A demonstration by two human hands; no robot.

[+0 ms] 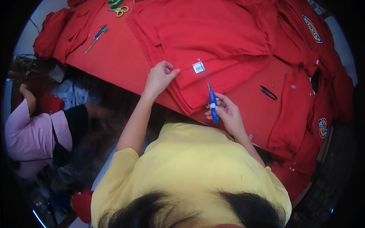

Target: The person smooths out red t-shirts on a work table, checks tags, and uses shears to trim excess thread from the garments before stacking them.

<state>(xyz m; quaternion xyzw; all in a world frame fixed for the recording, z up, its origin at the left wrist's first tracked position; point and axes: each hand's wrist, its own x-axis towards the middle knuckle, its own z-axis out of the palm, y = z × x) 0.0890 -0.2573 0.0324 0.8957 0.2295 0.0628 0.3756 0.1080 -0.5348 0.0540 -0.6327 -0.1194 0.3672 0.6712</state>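
A pile of folded red garments (216,36) lies on the red-covered table in front of me. My right hand (227,109) is wrapped round a blue-handled tool (212,99) with a thin metal shaft, which points away from me over the top garment. Close beside the shaft's far end is a small white barcode label (198,67); whether the two touch, I cannot tell. At the garment's left edge, my left hand (161,76) has its fingers curled and its thumb stretched toward the label. What those fingers hold, if anything, is hidden.
Black thread snips (268,92) lie to the right, near more red garments (291,114) with coloured patches. Pens (99,33) and yellow-green scissors (121,11) are at the far left. Beyond the table's left edge is another person in a pink top (38,133).
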